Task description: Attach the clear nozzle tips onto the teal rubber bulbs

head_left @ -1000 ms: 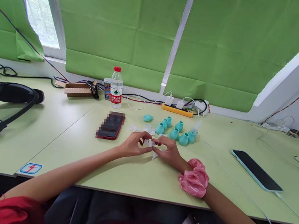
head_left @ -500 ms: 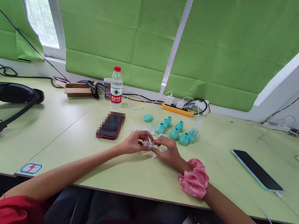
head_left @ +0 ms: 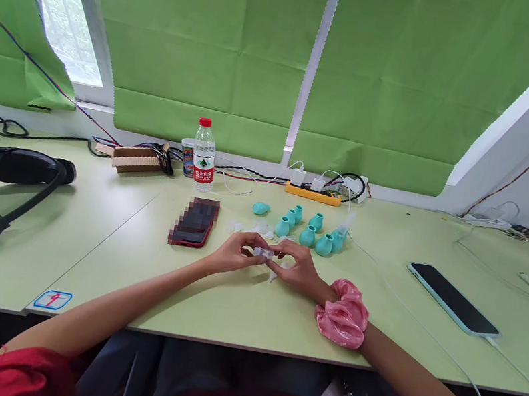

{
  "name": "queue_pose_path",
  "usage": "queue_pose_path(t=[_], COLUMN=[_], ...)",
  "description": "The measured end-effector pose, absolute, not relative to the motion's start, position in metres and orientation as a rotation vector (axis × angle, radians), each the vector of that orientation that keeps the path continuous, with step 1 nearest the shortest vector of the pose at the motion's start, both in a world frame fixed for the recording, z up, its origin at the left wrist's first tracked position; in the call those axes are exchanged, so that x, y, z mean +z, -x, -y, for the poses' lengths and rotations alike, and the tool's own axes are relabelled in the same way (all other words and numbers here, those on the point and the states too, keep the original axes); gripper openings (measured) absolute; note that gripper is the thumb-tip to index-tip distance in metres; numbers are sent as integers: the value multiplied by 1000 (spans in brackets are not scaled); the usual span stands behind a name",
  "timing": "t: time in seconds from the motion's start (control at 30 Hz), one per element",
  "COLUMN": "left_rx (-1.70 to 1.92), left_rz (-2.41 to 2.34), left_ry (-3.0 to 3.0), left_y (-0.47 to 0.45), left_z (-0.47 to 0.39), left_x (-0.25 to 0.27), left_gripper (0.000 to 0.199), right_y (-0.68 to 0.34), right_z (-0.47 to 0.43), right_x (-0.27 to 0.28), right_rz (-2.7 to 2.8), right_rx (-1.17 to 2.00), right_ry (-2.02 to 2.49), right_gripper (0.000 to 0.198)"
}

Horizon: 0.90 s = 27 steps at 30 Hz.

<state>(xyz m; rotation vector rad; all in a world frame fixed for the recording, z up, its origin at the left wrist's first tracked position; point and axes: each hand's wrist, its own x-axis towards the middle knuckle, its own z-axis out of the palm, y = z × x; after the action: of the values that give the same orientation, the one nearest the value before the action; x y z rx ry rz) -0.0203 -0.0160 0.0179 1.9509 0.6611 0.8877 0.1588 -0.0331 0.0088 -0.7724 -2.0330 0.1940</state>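
Between the fingertips of both hands is a small translucent white piece [head_left: 263, 252], too small to make out its kind. My left hand [head_left: 235, 252] pinches it from the left, thumb below and fingers above. From the right, my right hand [head_left: 298, 266] closes on it in the same way, with a pink scrunchie [head_left: 343, 312] round that wrist. More white translucent bits [head_left: 263, 228] lie just behind the fingers, and one sits under the right hand. Several turquoise bulb-shaped pots [head_left: 307, 236] stand beyond my right hand; one turquoise piece [head_left: 261, 208] lies on its side.
A red-cased phone [head_left: 195, 223] lies left of my hands, a charging phone [head_left: 453, 300] to the right. At the back stand a water bottle [head_left: 205, 158], an open cardboard box [head_left: 137, 160] and a yellow power strip [head_left: 312, 194]. A black headset [head_left: 0, 201] occupies the left; a white cable [head_left: 408, 311] crosses the right.
The small white piece looks slightly turned between the fingertips. Both hands stay in almost the same place; the whole view has shifted a little.
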Motion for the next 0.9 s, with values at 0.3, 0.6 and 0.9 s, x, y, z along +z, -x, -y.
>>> queue_pose_path(t=[0.3, 0.6, 0.9], left_rx=[856, 720, 625], left_rz=[-573, -561, -508], left_ry=[-1786, -1552, -1426], left_y=[22, 22, 24], left_z=[9, 13, 11], left_x=[14, 23, 20], left_gripper=[27, 29, 27], right_y=[-159, -159, -161], right_z=[32, 35, 33], right_x=[7, 8, 8], right_rz=[2025, 2056, 2087], right_rx=[248, 316, 343], right_ry=[786, 785, 790], right_gripper=[20, 15, 14])
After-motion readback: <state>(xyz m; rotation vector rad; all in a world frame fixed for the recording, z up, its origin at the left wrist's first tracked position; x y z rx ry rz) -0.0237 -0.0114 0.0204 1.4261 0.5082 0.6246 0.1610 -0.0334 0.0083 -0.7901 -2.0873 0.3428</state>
